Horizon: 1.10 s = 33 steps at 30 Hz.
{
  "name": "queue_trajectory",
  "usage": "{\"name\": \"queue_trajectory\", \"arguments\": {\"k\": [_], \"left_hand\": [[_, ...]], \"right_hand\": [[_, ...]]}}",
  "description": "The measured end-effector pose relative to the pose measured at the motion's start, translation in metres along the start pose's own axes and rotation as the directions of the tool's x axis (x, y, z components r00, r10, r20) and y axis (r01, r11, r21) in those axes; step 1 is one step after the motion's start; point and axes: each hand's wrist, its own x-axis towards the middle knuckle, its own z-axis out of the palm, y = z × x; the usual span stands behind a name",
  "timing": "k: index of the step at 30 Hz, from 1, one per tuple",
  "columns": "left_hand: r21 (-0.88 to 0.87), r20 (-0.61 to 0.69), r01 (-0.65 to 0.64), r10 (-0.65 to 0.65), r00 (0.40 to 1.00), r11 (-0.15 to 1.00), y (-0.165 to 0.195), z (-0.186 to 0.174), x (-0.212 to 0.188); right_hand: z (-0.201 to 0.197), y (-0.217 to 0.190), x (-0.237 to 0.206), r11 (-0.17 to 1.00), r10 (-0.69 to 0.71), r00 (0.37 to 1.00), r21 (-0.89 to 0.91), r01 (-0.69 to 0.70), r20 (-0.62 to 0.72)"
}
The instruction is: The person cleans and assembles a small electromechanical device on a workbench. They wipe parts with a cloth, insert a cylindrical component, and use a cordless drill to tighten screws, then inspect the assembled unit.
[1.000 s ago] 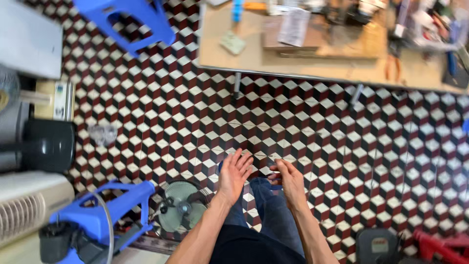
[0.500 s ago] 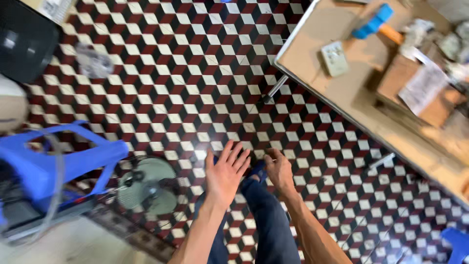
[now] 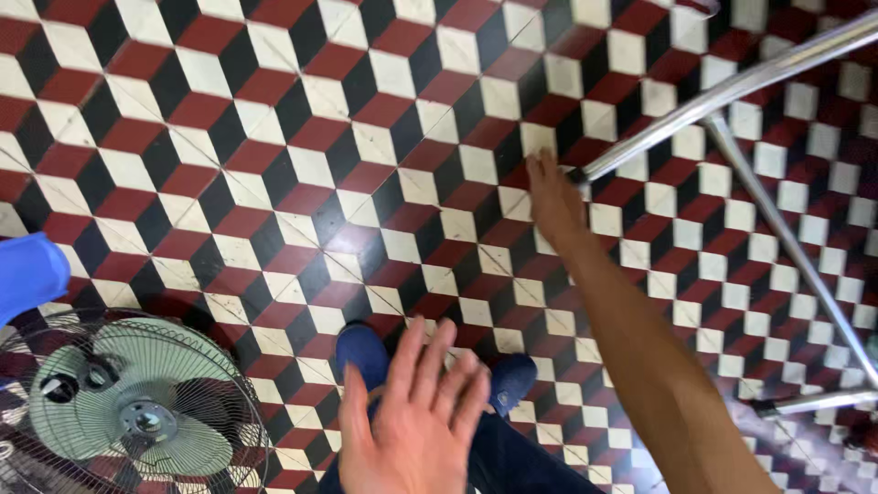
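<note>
My right hand (image 3: 551, 197) stretches far forward and down to the tiled floor (image 3: 274, 165), its fingertips right beside the lower end of a slanted metal table leg (image 3: 722, 93). Its fingers point away from me and lie close together; whether they hold anything is hidden. My left hand (image 3: 416, 421) hovers low in the head view with palm forward and fingers spread, holding nothing. Below it show my two blue shoes (image 3: 361, 352) and dark trouser legs.
A green floor fan (image 3: 128, 412) in a wire cage lies at the lower left. Part of a blue plastic stool (image 3: 27, 273) sits at the left edge. More metal table bars (image 3: 786, 242) run down the right side to a foot (image 3: 814, 401).
The view has dropped much closer to the floor. My right hand has reached forward from beside the left one to the foot of the metal table leg. My left hand stayed open.
</note>
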Motion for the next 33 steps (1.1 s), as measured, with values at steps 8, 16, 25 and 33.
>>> {"name": "queue_trajectory", "arguments": {"k": [8, 16, 25, 33], "left_hand": [[0.407, -0.177, -0.084, 0.168, 0.970, 0.910, 0.019, -0.023, -0.002], [0.548, -0.589, 0.164, 0.240, 0.772, 0.820, -0.040, 0.060, -0.027], [0.589, -0.570, 0.110, 0.315, 0.759, 0.801, -0.021, 0.016, -0.014], [0.407, -0.686, 0.221, 0.138, 0.714, 0.886, -0.010, -0.037, 0.014]], "right_hand": [[0.065, -0.005, -0.022, 0.977, 0.201, 0.970, 0.038, -0.208, 0.136], [0.043, 0.000, -0.206, 0.669, 0.556, 0.780, 0.402, -0.625, 0.288], [0.125, 0.036, -0.200, 0.385, 0.749, 0.484, 0.296, -0.874, 0.452], [0.192, 0.000, -0.117, 0.078, 0.821, 0.207, 0.255, -0.964, 0.532]]}}
